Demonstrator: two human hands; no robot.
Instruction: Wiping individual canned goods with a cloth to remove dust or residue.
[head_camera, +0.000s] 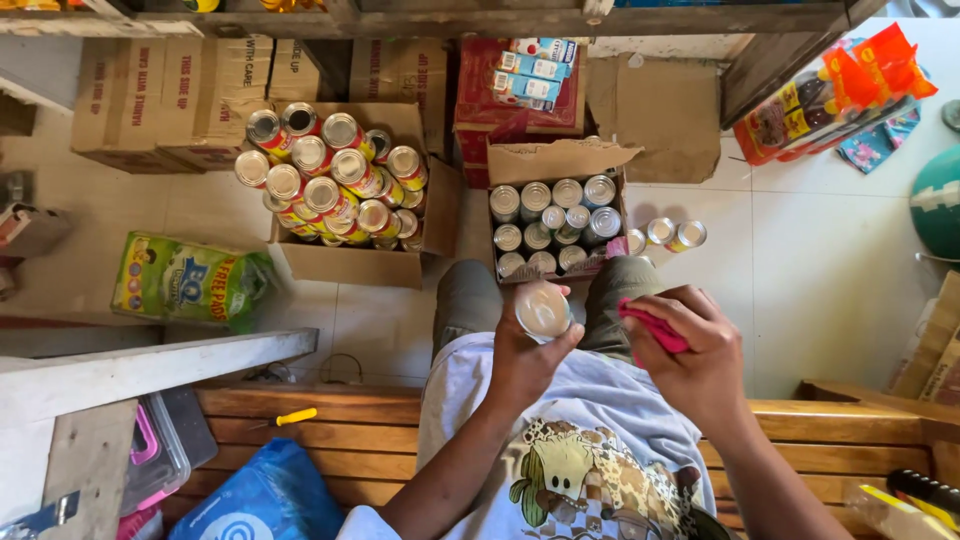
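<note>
My left hand (525, 355) grips a small tin can (542, 310), its round silver end facing up at me. My right hand (695, 350) is closed on a pink cloth (652, 327) just to the right of the can, close to it but not touching. Both hands are held over my lap, above my knees. Right below my knees stands an open cardboard box (555, 160) filled with several more silver-topped cans (555, 222). Two loose cans (675, 234) lie on the tiled floor beside that box.
A second open box holds a heap of red-and-yellow cans (330, 175) at the left. Closed cartons (170, 95) line the back. A green plastic pack (190, 280) lies on the floor. I sit on a wooden slat bench (340, 420) with a blue bag (265, 500).
</note>
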